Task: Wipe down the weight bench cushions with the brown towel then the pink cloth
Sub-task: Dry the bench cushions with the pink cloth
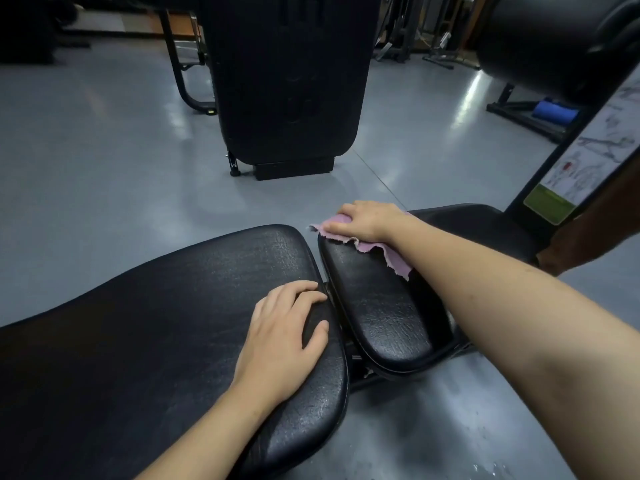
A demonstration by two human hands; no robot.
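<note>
Two black cushions of the weight bench fill the lower view: a long back cushion (156, 323) on the left and a smaller seat cushion (377, 310) to its right, with a gap between them. My right hand (363, 220) presses the pink cloth (384, 252) onto the far end of the seat cushion, fingers curled over it. The cloth's frayed edge hangs out under my wrist. My left hand (287, 334) rests flat on the near right end of the back cushion, fingers spread. No brown towel is in view.
A black upright machine (287, 81) stands ahead on the grey floor (86, 150). A big black roller pad (554, 43) and a post with an exercise chart (588, 154) rise at right. A blue roll (554, 112) lies far right. Wet spots mark the floor at bottom right.
</note>
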